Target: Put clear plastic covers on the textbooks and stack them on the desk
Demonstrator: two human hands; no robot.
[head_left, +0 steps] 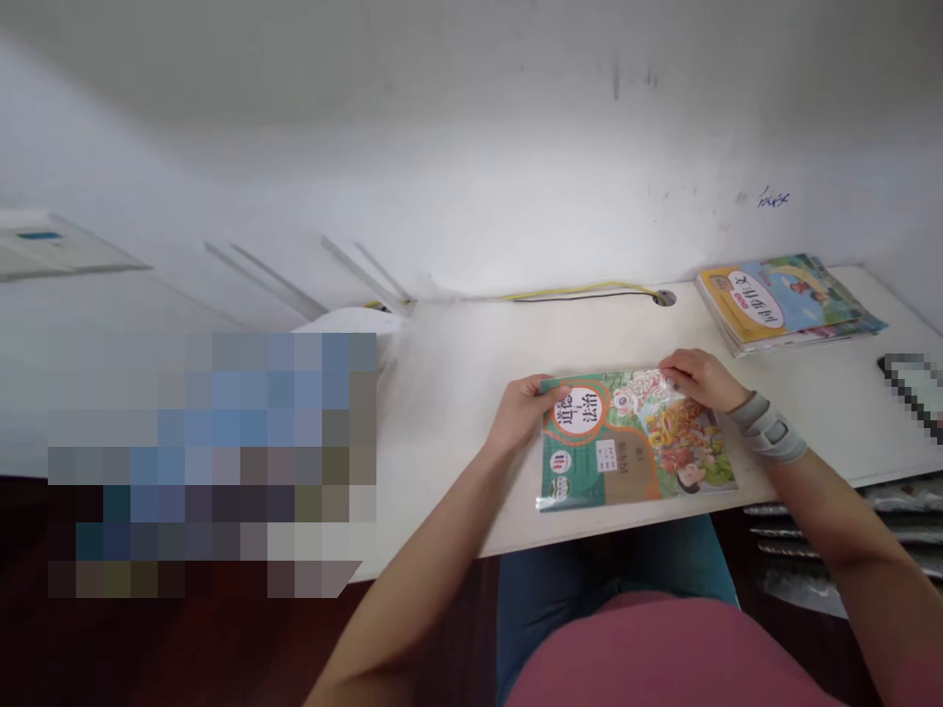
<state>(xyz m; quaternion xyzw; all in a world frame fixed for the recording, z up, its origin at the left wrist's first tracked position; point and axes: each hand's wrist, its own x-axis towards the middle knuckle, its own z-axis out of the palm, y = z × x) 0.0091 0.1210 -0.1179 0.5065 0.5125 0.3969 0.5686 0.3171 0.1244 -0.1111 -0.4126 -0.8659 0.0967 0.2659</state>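
Observation:
A textbook (626, 471) with a green, orange and brown cover lies sideways near the front edge of the white table (457, 452). Its cover looks glossy, as if wrapped in clear plastic, and carries a small white label. My left hand (522, 407) grips the book's upper left corner, thumb on top of the cover. At the far right corner, my right hand (699, 378) pinches the edge with bent fingers. A grey band with a buckle wraps the right wrist. The fingertips under the book are hidden.
A stack of books (781, 299) stands at the back right. A dark-edged device (914, 388), partly pixelated, lies at the right. A cable hole (664, 298) with yellow and black wires sits by the wall. Plastic-wrapped items lie below the table at right. Pixelation covers the left.

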